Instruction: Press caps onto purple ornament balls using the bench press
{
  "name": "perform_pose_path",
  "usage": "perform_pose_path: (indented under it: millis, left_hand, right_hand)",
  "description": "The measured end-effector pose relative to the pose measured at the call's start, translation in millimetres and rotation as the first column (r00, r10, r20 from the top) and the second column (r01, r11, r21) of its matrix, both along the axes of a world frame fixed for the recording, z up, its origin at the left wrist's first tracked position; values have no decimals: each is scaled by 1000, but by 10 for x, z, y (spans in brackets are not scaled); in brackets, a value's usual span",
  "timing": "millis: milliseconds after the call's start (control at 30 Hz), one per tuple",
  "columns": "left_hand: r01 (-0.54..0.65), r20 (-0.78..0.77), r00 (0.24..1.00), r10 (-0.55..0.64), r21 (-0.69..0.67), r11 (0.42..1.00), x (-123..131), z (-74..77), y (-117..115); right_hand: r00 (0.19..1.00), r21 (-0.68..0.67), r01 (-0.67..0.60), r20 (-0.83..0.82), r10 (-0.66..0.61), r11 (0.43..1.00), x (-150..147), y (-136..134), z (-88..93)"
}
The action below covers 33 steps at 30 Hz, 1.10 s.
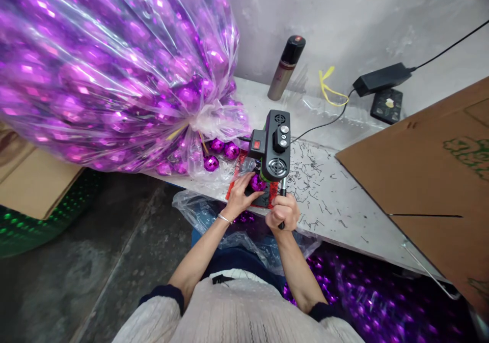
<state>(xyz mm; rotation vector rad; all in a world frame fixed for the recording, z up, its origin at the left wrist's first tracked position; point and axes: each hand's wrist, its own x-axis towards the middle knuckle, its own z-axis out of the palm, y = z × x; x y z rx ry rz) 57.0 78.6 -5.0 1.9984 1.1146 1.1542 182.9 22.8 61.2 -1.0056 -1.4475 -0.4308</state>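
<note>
My left hand (237,199) is closed round a purple mirror-faceted ball (259,182), with the thumb and fingers on its side. The ball sits beneath the head of a small black bench machine (278,142), which looks like a mini drill press; its working tip is hidden from above. A fist of my right hand (283,213) grips the machine's black-handled lever (283,192) at the front right. Under the ball is a dark base with red edging (273,190). Several loose purple balls (231,150) lie just left of the machine.
A huge clear bag of purple balls (114,88) fills the left. Behind stand a tumbler (286,68), a yellow tie (324,86) and a power adapter (382,78). Dark shavings (313,180) litter the worktop. A cardboard box (428,170) borders the right, with purple balls (367,292) below.
</note>
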Motion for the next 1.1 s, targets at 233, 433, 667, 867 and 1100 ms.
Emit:
perform_pose_path:
  millis: [233,433,667,867,1100]
  left_hand:
    - [21,0,1000,-21,41,999,9,1,30]
    - [32,26,999,-35,105,994,-15,26,-24]
    - [73,-158,987,-22,324,943,-394,78,-465]
    - [-143,-527,807,266,262,954,-798,621,271]
    - [4,-904,422,-71,-77,997,-1026,1032,911]
  right_hand:
    - [996,-21,-28,83,30,999,5,9,-2]
    - [998,-49,0,-63,-3,999,-12,-11,278]
    - [999,-148,-38,-36,33,988,14,-85,400]
    - [998,-140,-51,-36,46,989,-12,-94,377]
    - [999,-125,-51,-1,52,991,-33,-82,481]
